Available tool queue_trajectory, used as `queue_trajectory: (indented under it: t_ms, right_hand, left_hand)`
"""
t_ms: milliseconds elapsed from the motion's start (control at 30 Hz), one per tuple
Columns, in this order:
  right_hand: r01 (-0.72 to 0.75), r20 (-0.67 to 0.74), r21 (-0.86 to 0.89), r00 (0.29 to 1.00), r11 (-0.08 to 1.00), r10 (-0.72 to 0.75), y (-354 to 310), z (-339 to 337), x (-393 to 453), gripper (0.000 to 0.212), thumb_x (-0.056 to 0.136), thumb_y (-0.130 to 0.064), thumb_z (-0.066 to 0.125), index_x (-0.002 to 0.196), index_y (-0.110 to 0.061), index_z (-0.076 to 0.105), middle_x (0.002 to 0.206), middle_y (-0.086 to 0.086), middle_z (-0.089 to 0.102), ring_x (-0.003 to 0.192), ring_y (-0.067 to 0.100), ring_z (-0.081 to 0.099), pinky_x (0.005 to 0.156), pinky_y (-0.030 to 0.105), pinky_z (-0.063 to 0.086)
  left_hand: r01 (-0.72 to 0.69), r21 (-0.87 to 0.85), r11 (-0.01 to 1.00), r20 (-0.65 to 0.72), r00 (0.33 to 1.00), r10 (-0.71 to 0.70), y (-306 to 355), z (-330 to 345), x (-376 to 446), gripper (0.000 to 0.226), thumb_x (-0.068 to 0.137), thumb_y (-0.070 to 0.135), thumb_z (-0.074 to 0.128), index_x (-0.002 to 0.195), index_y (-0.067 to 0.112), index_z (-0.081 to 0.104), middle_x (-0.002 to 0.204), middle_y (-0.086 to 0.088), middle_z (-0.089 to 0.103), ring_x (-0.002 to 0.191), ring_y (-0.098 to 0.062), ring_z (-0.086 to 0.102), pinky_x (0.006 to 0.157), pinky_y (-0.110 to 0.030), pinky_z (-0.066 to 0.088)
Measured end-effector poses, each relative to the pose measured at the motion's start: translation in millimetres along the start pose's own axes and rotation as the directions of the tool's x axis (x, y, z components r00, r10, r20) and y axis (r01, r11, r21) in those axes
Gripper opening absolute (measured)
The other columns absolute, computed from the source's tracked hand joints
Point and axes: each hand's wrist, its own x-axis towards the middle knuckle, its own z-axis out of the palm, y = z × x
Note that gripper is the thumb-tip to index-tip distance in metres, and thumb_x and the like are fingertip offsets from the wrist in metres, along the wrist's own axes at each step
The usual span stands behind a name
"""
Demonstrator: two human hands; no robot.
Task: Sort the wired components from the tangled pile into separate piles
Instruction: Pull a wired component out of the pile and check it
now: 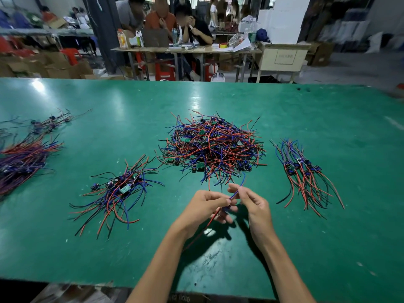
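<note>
On the green counter (pixel 284 110), your left hand (pixel 205 206) and right hand (pixel 251 204) pinch one light, floppy red-and-blue wired component (pixel 228 202) just before the tangled pile (pixel 211 145); hold its small body, since the leads snag.

Two bare forearms, no sleeves visible; left hand (pixel 205 207), right hand (pixel 251 202) ungloved, slender fingers (pixel 234 189).

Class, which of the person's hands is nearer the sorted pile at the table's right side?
Right. The right hand lies left of that sorted pile; the left hand is farther left still.
</note>
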Motion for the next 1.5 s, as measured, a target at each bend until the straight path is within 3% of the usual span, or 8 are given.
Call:
queue_trajectory:
  t_ms: [267, 467, 633, 900, 1100, 1300, 1433, 1500]
  right_hand:
    - [0.030, 0.069, -0.139, 0.997, 0.990, -0.021, 4, 3, 1, 0.024, 0.103, -0.010, 0.053, 0.102, -0.010, 0.077, 0.105, 0.010, 0.077, 0.088, 0.019, 0.071, 0.077, 0.026, 0.059]
    - [0.052, -0.022, -0.402, 0.998, 0.914, -0.067, 21, 16, 7, 0.026, 0.098, -0.027, 0.047, 0.088, -0.021, 0.071, 0.087, 0.004, 0.077, 0.075, 0.023, 0.069, 0.077, 0.041, 0.054]
    - [-0.065, -0.167, -0.142, 0.985, 0.988, 0.040, 5, 27, 21, 0.030, 0.104, -0.012, 0.038, 0.090, -0.014, 0.065, 0.084, 0.002, 0.077, 0.060, 0.015, 0.055, 0.051, 0.026, 0.046]
    - [-0.100, -0.282, -0.110, 0.957, 0.989, 0.065, -9, 27, 33, 0.027, 0.100, -0.013, 0.039, 0.089, -0.018, 0.063, 0.084, -0.005, 0.078, 0.057, 0.007, 0.055, 0.053, 0.023, 0.040]
    - [-0.086, -0.461, 0.146, 0.876, 0.986, 0.145, -16, 22, 45, 0.024, 0.102, -0.016, 0.040, 0.091, -0.019, 0.060, 0.083, -0.003, 0.075, 0.060, 0.012, 0.052, 0.056, 0.025, 0.040]
    - [0.008, -0.264, 0.176, 0.964, 0.984, 0.040, -1, 10, 29, 0.033, 0.109, -0.029, 0.041, 0.113, -0.013, 0.069, 0.080, 0.005, 0.076, 0.063, 0.010, 0.064, 0.061, 0.020, 0.054]
    - [0.207, 0.006, -0.403, 0.975, 0.891, -0.224, 15, 7, 10, 0.017, 0.093, -0.022, 0.069, 0.108, -0.029, 0.070, 0.091, -0.001, 0.075, 0.082, 0.016, 0.071, 0.074, 0.029, 0.057]
    - [0.276, 0.137, -0.460, 0.961, 0.844, -0.239, 15, 11, 5, 0.019, 0.088, -0.022, 0.078, 0.100, -0.034, 0.070, 0.090, -0.006, 0.075, 0.079, 0.014, 0.070, 0.071, 0.025, 0.055]
  left_hand:
    - [-0.019, -0.093, 0.995, -0.157, 0.988, 0.004, -18, 11, 3, 0.018, 0.095, 0.013, 0.064, 0.089, 0.004, 0.078, 0.077, -0.008, 0.073, 0.040, -0.012, 0.051, 0.036, -0.018, 0.030]
    - [-0.056, -0.011, 0.998, -0.213, 0.976, 0.052, -29, 14, 8, 0.026, 0.094, 0.012, 0.065, 0.072, 0.004, 0.078, 0.066, -0.021, 0.062, 0.038, -0.013, 0.051, 0.038, -0.020, 0.039]
    - [-0.045, -0.105, 0.993, -0.178, 0.984, 0.026, -29, 11, 8, 0.027, 0.092, 0.010, 0.065, 0.070, 0.010, 0.079, 0.079, -0.020, 0.075, 0.037, -0.011, 0.048, 0.039, -0.019, 0.040]
    - [-0.038, -0.106, 0.994, -0.158, 0.987, 0.021, -26, 12, 3, 0.023, 0.093, 0.009, 0.063, 0.076, 0.006, 0.078, 0.080, -0.016, 0.077, 0.037, -0.011, 0.048, 0.041, -0.019, 0.040]
    - [-0.005, -0.037, 0.999, -0.094, 0.996, 0.001, -27, 11, -3, 0.022, 0.093, 0.011, 0.062, 0.080, 0.007, 0.079, 0.084, -0.013, 0.078, 0.040, -0.010, 0.052, 0.043, -0.018, 0.041]
    - [-0.018, -0.077, 0.997, -0.054, 0.998, 0.014, -20, 11, -4, 0.020, 0.097, 0.023, 0.064, 0.095, 0.015, 0.082, 0.081, 0.004, 0.073, 0.066, -0.010, 0.058, 0.061, -0.019, 0.047]
    - [-0.108, -0.383, 0.918, -0.172, 0.984, 0.044, -10, 12, 2, 0.021, 0.098, 0.028, 0.060, 0.101, 0.017, 0.078, 0.085, 0.003, 0.069, 0.076, -0.009, 0.061, 0.072, -0.024, 0.051]
    - [-0.159, -0.476, 0.865, -0.273, 0.962, 0.027, -4, 12, 7, 0.020, 0.096, 0.030, 0.062, 0.104, 0.014, 0.071, 0.081, 0.000, 0.069, 0.071, -0.009, 0.066, 0.066, -0.024, 0.055]
